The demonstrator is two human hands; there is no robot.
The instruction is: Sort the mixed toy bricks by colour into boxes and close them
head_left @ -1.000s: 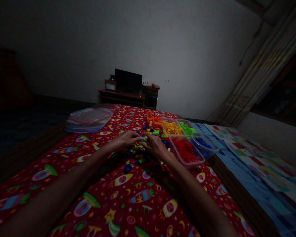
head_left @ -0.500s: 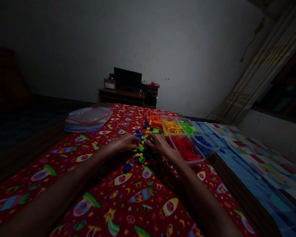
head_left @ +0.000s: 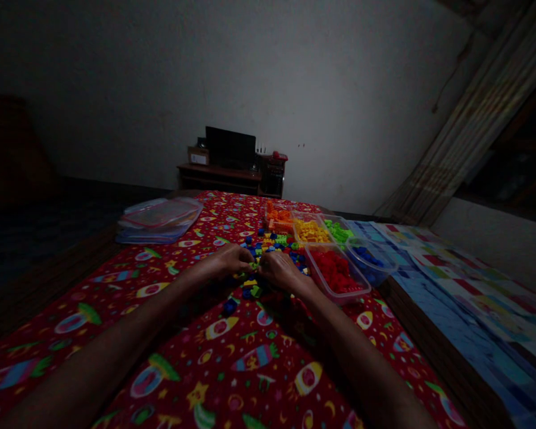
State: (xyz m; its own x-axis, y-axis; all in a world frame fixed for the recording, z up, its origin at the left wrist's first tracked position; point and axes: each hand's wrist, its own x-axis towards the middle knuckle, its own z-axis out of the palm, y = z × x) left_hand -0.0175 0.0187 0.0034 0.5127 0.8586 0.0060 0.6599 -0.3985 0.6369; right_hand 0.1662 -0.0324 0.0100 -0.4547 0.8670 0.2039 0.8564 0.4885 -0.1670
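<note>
My left hand [head_left: 229,260] and my right hand [head_left: 277,269] rest close together on a heap of small mixed-colour toy bricks [head_left: 268,244] lying on a red patterned cloth [head_left: 232,363]. Both hands have their fingers curled, the fingertips almost meeting over a green brick [head_left: 252,266]. What each hand grips is too small and dark to name. Just right of my right hand stands a clear tub of red bricks [head_left: 337,272].
Clear tubs of orange [head_left: 279,216], yellow [head_left: 311,231], green [head_left: 339,231] and blue bricks [head_left: 370,257] stand behind the red one. A stack of clear lids [head_left: 161,213] lies at the far left. A blue checked cloth [head_left: 464,292] covers the right side. A low shelf with a dark screen [head_left: 230,147] stands by the wall.
Both hands have drawn slightly nearer to me over the brick heap, and their fingertips have come closer together. The camera view shifted a little.
</note>
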